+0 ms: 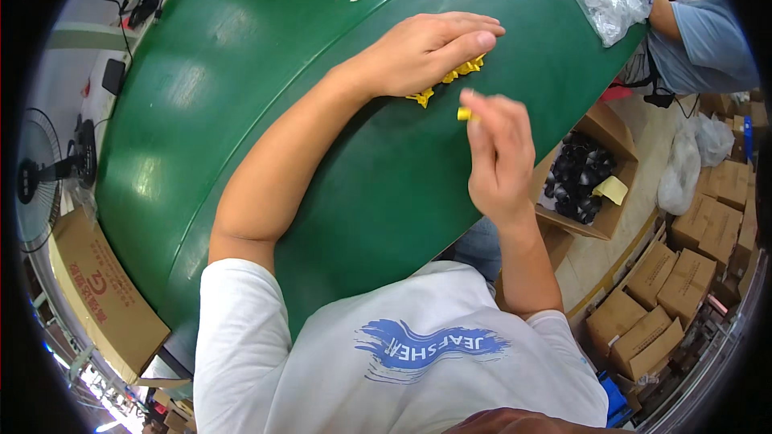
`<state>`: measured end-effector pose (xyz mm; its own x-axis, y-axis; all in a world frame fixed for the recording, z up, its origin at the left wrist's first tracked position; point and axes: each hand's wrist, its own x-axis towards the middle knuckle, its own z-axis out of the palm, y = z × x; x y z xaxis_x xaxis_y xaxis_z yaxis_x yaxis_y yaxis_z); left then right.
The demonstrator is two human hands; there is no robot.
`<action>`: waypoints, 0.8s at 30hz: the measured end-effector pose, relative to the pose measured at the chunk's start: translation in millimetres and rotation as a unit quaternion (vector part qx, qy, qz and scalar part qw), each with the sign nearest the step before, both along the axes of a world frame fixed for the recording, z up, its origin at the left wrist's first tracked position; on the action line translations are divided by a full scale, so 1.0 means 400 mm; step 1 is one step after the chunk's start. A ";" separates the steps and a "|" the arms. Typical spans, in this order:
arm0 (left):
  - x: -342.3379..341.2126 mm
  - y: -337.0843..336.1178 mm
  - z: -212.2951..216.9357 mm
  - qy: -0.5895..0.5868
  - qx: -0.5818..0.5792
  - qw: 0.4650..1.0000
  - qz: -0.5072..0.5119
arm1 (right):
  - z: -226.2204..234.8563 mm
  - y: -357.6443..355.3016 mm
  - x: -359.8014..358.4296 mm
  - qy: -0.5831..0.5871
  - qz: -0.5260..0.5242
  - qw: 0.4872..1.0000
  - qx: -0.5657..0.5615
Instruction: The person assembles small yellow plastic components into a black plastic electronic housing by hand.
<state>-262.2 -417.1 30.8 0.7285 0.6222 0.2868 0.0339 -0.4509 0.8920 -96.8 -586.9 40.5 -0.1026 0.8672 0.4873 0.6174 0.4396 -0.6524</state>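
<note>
Left hand (428,52), outstretched, overhangs jagged yellow bits (463,70); right hand (503,145) pinches a stubby piece (464,114).

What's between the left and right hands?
In the head view: yellow pieces poking out from under the left hand, then a short stretch of green tabletop before the right hand, which holds another yellow piece.

Left hand (422,50) partly hiding yellow pieces (463,70), co-worker (698,42) cut off
</note>
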 end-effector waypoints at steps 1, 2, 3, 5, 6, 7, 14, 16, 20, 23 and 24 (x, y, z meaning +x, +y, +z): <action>0.001 -0.004 -0.001 -0.007 0.001 1.000 0.003 | 0.001 0.040 -0.025 0.091 -0.035 0.995 -0.004; 0.000 -0.011 -0.002 -0.020 -0.017 1.000 0.011 | -0.001 0.085 -0.045 0.180 -0.069 0.981 -0.008; -0.001 -0.016 -0.002 -0.034 -0.034 0.999 0.020 | -0.021 0.138 -0.057 0.252 -0.067 0.965 0.022; 0.010 -0.036 -0.003 -0.051 -0.033 0.995 0.084 | -0.022 0.201 -0.059 0.355 -0.160 0.921 -0.013; 0.008 -0.035 -0.004 -0.061 -0.035 0.987 0.142 | -0.005 0.234 -0.075 0.454 -0.171 0.874 -0.029; 0.006 -0.032 0.006 -0.051 -0.070 0.986 0.143 | -0.003 0.263 -0.069 0.469 -0.178 0.865 -0.001; -0.008 -0.017 -0.023 -0.018 0.109 0.990 0.091 | 0.075 0.544 -0.026 0.552 -0.110 0.823 -0.073; -0.008 -0.016 -0.009 -0.015 0.154 0.985 0.082 | 0.079 0.613 0.015 0.541 -0.073 0.836 -0.063; 0.002 -0.007 -0.016 0.077 0.131 0.986 0.074 | 0.014 0.670 0.032 0.484 -0.001 0.873 -0.062; 0.007 -0.001 -0.003 0.062 0.121 0.989 0.057 | -0.029 0.660 0.066 0.485 0.021 0.870 -0.087; 0.007 0.000 -0.009 0.064 0.119 0.989 0.053 | -0.029 0.659 0.070 0.487 0.017 0.869 -0.087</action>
<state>-259.3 -417.0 27.4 0.7020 0.6235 0.3440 0.1987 -0.6354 0.7462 -68.6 -323.2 28.8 0.2566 0.9414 0.2191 -0.2761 0.2886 -0.9168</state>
